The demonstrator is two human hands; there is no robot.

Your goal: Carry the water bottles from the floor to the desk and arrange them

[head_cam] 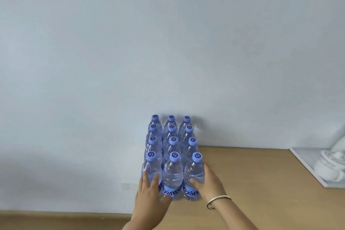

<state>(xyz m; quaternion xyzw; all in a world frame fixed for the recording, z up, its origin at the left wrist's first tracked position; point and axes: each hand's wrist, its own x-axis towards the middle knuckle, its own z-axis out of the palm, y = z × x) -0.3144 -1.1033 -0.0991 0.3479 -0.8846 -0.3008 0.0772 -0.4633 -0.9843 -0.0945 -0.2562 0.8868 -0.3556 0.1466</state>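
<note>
So the water bottles (171,157) stood upright, caps up, three across and four deep at the desk (252,173) edge against the wall. My left hand (149,194) and right hand (209,183) pressed the front corners, fingers loosely spread.

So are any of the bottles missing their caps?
No, all twelve water bottles in the block on the desk show a blue cap.
</note>
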